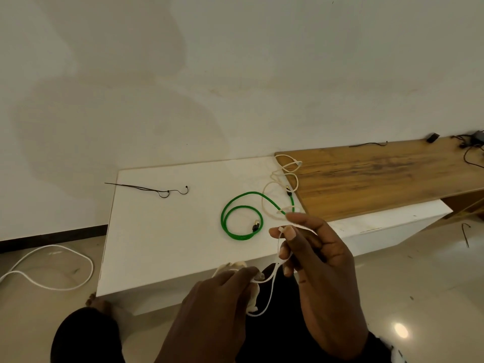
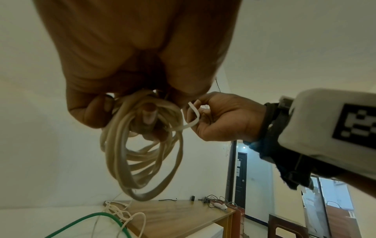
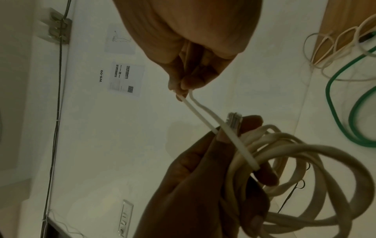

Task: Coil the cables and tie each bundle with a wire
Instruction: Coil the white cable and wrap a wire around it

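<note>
My left hand grips a coiled cream cable below the table's front edge. The coil hangs under the fingers, and its clear plug sticks out by the thumb. A flat white tie wire lies across the bundle. My right hand pinches both ends of the white tie wire between thumb and fingertips, up and to the right of the coil. A green cable lies in loose loops on the white table. Another cream cable sprawls behind it.
Black tie wires lie at the table's far left. A wooden desk adjoins on the right, with black leads and a device at its far end. A white cable loops on the floor at left.
</note>
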A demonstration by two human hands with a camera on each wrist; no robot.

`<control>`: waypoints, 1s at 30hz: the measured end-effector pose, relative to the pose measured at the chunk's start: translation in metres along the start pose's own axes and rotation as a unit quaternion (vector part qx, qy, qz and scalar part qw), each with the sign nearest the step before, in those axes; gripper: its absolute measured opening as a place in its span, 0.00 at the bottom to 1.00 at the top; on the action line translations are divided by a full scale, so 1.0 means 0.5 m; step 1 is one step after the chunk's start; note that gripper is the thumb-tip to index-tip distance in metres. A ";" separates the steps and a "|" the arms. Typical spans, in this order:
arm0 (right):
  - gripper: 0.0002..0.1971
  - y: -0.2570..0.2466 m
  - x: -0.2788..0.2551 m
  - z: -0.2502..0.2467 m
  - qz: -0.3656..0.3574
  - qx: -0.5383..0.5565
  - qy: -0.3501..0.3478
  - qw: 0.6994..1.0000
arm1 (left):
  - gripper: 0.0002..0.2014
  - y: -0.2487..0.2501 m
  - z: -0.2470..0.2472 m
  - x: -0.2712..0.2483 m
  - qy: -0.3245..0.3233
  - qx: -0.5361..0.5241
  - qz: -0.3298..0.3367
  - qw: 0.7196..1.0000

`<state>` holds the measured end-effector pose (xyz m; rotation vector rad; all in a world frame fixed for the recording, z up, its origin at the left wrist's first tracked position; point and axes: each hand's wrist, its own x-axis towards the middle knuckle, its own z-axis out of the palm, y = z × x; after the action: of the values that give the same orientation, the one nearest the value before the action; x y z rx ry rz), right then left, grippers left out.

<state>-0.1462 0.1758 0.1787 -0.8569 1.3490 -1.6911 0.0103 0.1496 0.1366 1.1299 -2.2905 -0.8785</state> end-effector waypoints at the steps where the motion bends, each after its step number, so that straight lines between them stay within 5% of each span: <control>1: 0.17 0.001 0.000 -0.001 -0.005 0.001 -0.006 1.000 | 0.20 -0.001 0.001 0.001 0.005 0.002 -0.001 1.000; 8: 0.12 -0.014 -0.011 -0.005 -0.004 -0.033 -0.006 0.999 | 0.19 -0.014 -0.017 0.003 0.049 -0.012 -0.009 0.999; 16: 0.17 -0.012 -0.002 -0.012 0.026 0.054 -0.030 0.998 | 0.16 -0.023 -0.034 0.008 0.088 0.029 0.010 0.996; 23: 0.22 -0.012 -0.028 -0.012 -0.042 0.013 -0.032 0.999 | 0.19 -0.031 -0.049 0.022 0.148 0.057 -0.036 0.987; 30: 0.13 0.006 -0.065 0.010 -0.173 -0.135 0.033 0.975 | 0.18 -0.031 -0.040 0.020 0.150 0.066 -0.024 0.986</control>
<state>-0.1262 0.2019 0.1758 -1.2623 1.5699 -1.8340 0.0253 0.1272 0.1405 1.2824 -2.1036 -0.5350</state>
